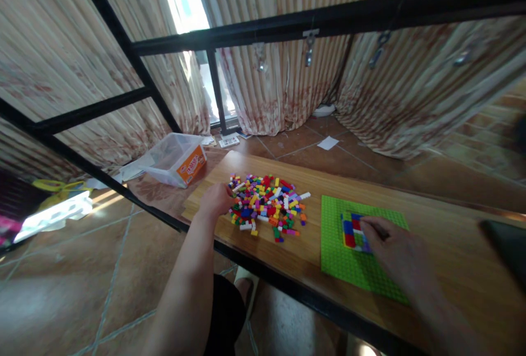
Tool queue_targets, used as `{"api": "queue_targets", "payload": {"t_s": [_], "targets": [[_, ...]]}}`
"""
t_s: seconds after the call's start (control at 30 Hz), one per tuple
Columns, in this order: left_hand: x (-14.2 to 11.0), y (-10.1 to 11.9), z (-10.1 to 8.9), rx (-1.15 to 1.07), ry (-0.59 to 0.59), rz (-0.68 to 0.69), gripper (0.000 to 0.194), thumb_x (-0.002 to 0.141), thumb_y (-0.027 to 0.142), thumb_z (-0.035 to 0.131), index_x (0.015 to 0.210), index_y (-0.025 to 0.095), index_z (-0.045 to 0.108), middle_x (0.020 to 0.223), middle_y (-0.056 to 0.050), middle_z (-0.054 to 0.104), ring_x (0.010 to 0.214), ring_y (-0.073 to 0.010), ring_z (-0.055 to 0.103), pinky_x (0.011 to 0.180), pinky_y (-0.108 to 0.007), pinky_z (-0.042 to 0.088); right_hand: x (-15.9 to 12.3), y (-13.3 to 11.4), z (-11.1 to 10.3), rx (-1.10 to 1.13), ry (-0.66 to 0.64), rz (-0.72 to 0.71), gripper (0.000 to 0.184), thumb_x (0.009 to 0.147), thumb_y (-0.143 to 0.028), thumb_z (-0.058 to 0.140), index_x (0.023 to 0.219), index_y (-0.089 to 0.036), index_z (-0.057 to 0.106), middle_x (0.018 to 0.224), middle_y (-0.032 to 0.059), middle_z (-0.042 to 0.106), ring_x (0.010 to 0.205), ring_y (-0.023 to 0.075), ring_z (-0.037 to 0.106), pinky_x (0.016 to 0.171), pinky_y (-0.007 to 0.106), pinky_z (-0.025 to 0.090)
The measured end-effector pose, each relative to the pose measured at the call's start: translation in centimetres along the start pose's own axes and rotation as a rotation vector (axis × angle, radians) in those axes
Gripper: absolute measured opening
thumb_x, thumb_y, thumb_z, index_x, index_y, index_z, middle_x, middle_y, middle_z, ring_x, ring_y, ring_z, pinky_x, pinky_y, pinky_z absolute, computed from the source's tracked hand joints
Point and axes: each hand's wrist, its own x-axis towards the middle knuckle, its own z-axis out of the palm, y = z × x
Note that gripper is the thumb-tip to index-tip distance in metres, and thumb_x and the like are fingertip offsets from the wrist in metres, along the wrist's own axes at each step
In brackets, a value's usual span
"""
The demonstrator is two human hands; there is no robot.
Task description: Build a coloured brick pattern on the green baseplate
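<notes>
My left hand is at the left edge of a loose pile of small toy building bricks in many colours. Its fingers are bunched together and their tips are hard to see, so what they hold, if anything, is hidden. A green studded baseplate lies flat to the right of the pile. On it sits a low block of bricks in blue, red, white, yellow and purple. Over this block's right side, my right hand has its thumb and fingers closed in a pinch; anything between them is too small to make out.
Both hands work over a long wooden table with a dark frame. A clear plastic bin with an orange label stands on the floor beyond its left end. Black metal bars run in front of curtains. A dark flat object lies at right.
</notes>
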Motion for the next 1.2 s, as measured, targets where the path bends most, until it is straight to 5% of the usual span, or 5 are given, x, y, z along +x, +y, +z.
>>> {"api": "queue_targets", "payload": {"t_s": [0.2, 0.43, 0.6, 0.83, 1.2], "targets": [[-0.7, 1.9, 0.0, -0.277, 0.134, 0.173, 0.016, 0.077, 0.024, 0.056, 0.084, 0.016, 0.068, 0.076, -0.004, 0.069, 0.074, -0.0184, 0.063, 0.064, -0.026, 0.045, 0.2, -0.5, -1.0, 0.086, 0.093, 0.052, 0.031, 0.084, -0.041, 0.050, 0.088, -0.021, 0.072, 0.082, 0.0056, 0.074, 0.073, 0.0208, 0.068, 0.068, 0.031, 0.050], [-5.4, 11.0, 4.3, -0.831, -0.229, 0.642, 0.018, 0.082, 0.023, 0.055, 0.091, 0.016, 0.069, 0.083, -0.002, 0.070, 0.074, -0.0128, 0.062, 0.068, -0.023, 0.048, 0.2, 0.4, -1.7, 0.461, 0.136, 0.111, 0.030, 0.080, -0.043, 0.059, 0.088, -0.017, 0.071, 0.082, 0.0068, 0.073, 0.074, 0.0204, 0.067, 0.069, 0.034, 0.053], [-8.4, 16.0, 7.5, -1.020, -0.505, 0.596, 0.016, 0.081, 0.021, 0.057, 0.090, 0.016, 0.069, 0.072, 0.000, 0.067, 0.064, -0.0107, 0.060, 0.062, -0.022, 0.048, -0.9, -0.4, -2.4, 0.625, -0.080, 0.013, 0.025, 0.080, -0.041, 0.064, 0.093, -0.020, 0.072, 0.089, 0.0048, 0.073, 0.079, 0.0187, 0.067, 0.072, 0.034, 0.055], [-9.1, 17.8, 8.4, -1.153, -0.646, 0.548, 0.008, 0.079, 0.017, 0.061, 0.084, 0.015, 0.066, 0.075, 0.000, 0.067, 0.066, -0.0096, 0.060, 0.065, -0.023, 0.050, -1.9, -1.3, -3.3, 0.515, -0.278, -0.130, 0.023, 0.086, -0.039, 0.059, 0.095, -0.026, 0.075, 0.097, 0.0034, 0.072, 0.091, 0.0190, 0.066, 0.082, 0.035, 0.053], [-8.6, 18.4, 9.2, -1.017, -0.540, 0.544, 0.013, 0.084, 0.019, 0.053, 0.084, 0.014, 0.065, 0.073, -0.002, 0.068, 0.065, -0.0110, 0.062, 0.063, -0.023, 0.051, -2.1, 0.2, -3.3, 0.404, -0.247, -0.090, 0.017, 0.087, -0.034, 0.057, 0.090, -0.024, 0.072, 0.094, 0.0022, 0.069, 0.089, 0.0177, 0.064, 0.083, 0.034, 0.049]]}}
